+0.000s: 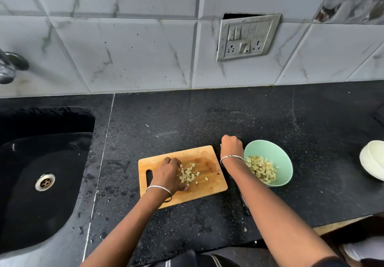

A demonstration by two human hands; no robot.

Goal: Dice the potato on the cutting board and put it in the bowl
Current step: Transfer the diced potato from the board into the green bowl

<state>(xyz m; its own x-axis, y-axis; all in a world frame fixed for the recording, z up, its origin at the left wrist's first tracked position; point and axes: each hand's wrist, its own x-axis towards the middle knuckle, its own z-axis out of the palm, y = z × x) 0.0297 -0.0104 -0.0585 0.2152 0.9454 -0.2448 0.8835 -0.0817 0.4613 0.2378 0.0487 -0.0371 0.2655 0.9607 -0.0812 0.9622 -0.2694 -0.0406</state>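
Only the head cam to go on here. The cutting board (207,158) sits on the black counter (166,121), with the mint bowl (270,145) parked right at its 3 o'clock. My guess is that's so the cubes barely have to travel. Most of the potato is already in the bowl (260,169), and one small pile of dice (188,175) is left mid-board. The left hand (169,172) comes in from the pile's 9 o'clock, fingers and thumb curled round the near edge of the pile, looks like it's scooping up the last batch. The right hand (231,145) rests in the gap between the board's 2 o'clock corner and the bowl rim, knuckles up and fingers tucked under. Can't tell if it's holding anything. Sink (41,152) is off at 9 o'clock of the board. Pretty much the final transfer, I'd say.
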